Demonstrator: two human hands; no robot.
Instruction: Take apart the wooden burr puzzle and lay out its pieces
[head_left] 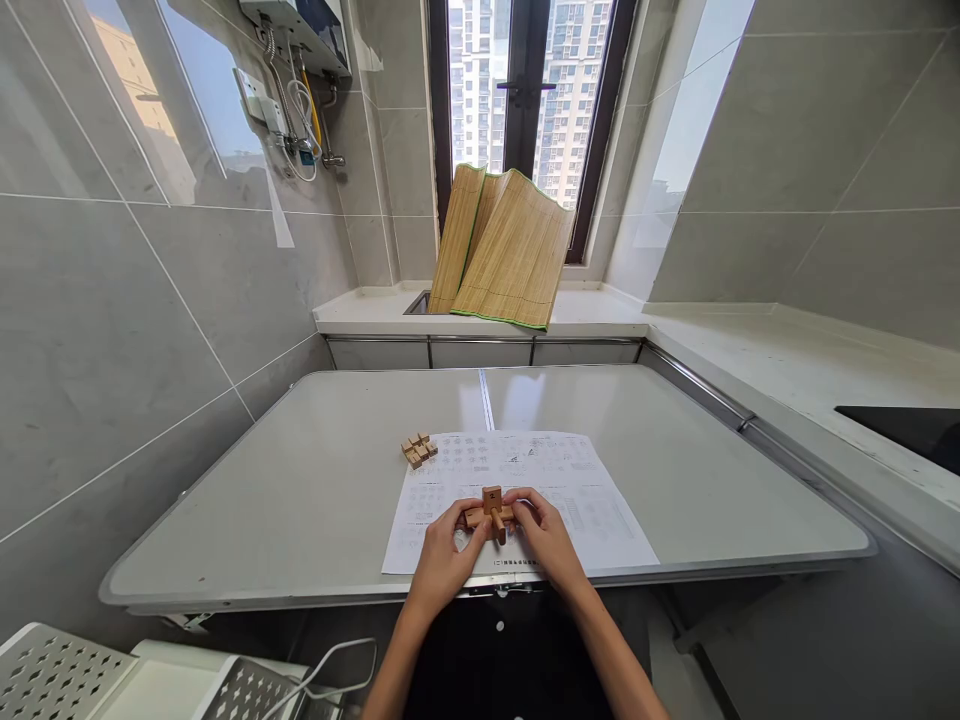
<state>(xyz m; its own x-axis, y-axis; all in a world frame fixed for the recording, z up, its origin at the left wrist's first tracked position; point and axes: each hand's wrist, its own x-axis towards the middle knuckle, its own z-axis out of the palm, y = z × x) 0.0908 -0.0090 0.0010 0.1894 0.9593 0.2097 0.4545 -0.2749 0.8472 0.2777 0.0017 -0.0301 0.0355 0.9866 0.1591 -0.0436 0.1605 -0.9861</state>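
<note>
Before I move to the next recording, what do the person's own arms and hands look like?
The left hand and right hand are bare, with no gloves, and I see no rings. Both forearms are uncovered, with no sleeve, watch or bracelet in view. Between them shows a black garment with pale round dots, perhaps buttons.

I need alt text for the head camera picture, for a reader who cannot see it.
A person's left hand and right hand hold a small wooden assembly over a printed sheet on a white table. More wooden pieces lie by the sheet's far left corner. Beyond, a green-edged mat stands before a window.
</note>
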